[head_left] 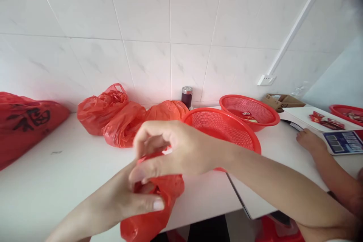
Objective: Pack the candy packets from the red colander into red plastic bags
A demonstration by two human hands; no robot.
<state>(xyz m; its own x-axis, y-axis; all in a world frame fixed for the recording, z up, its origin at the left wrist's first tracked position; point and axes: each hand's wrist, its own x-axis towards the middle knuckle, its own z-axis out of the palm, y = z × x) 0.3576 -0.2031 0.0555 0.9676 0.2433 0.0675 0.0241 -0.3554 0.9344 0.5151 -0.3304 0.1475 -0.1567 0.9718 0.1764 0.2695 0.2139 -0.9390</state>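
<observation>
A red plastic bag is bunched up in front of me at the table's near edge. My left hand grips its gathered neck from the left, thumb lying across the front and the other fingers mostly hidden behind the plastic. From the right, my right hand reaches over the top with curled fingers closed about the bag's upper end. The fingertips are slightly blurred there. What the bag contains is hidden.
Filled red bags line the wall, with a larger red bag at far left. Behind my right hand stand a dark flask, a red basket and another basket. Another person's hand is beside a scale.
</observation>
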